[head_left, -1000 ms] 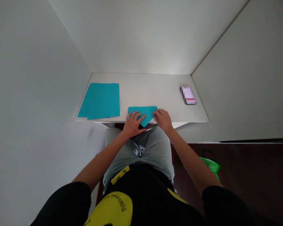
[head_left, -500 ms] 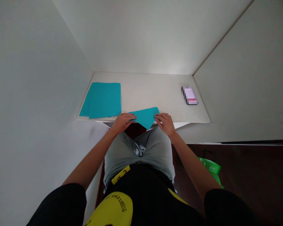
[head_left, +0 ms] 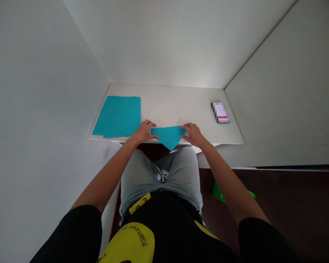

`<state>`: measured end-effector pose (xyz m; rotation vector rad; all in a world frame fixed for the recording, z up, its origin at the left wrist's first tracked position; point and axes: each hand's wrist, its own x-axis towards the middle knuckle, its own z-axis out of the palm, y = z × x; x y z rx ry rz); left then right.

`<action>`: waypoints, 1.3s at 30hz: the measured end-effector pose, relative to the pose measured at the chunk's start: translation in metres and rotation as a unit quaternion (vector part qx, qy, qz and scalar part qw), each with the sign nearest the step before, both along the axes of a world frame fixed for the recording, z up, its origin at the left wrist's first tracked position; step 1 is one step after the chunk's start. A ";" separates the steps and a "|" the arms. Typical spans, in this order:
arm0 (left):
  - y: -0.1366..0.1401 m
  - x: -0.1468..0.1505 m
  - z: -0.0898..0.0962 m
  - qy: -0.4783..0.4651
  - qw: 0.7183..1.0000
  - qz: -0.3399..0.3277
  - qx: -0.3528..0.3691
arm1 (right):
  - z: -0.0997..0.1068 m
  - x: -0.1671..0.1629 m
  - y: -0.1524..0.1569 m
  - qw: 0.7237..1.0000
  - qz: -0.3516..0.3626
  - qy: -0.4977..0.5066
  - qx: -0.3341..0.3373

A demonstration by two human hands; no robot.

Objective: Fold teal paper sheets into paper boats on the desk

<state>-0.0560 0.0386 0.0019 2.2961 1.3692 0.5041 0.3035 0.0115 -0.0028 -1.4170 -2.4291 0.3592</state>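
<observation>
A folded sheet of teal paper (head_left: 169, 137), roughly a triangle with its point toward me, lies at the table's front edge and hangs past it. At its left corner is my left hand (head_left: 144, 132), its thumb on the paper and its fingers curled behind the top edge. My right hand (head_left: 194, 135) has hold of the opposite corner in the same way, thumb nearer me and fingertips on the upper fold. To the left of my left hand lie flat teal sheets (head_left: 122, 116), overlapping one another.
The white table (head_left: 178, 106) is hemmed in by walls at the back and both sides. A phone (head_left: 221, 112), blurred out, rests at the right. Something green (head_left: 218, 193) is on the dark floor, partly behind my right forearm.
The paper has turned so that its top edge lies nearly level. My left hand has moved up, and my right hand has shifted slightly right and away from me.
</observation>
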 end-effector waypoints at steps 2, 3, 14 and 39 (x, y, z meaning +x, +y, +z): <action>0.004 0.002 -0.001 0.004 1.000 0.003 -0.014 | -0.003 0.006 0.009 1.000 0.003 -0.005 -0.020; 0.007 0.002 -0.002 0.005 1.000 0.002 -0.021 | -0.004 0.008 0.013 0.999 0.006 -0.009 -0.031; -0.005 0.009 0.004 -0.094 0.990 0.022 -0.105 | 0.012 0.007 0.027 0.998 0.027 0.017 -0.053; -0.082 0.021 -0.019 0.028 0.990 0.021 0.138 | -0.006 -0.049 -0.063 0.993 0.110 0.005 0.030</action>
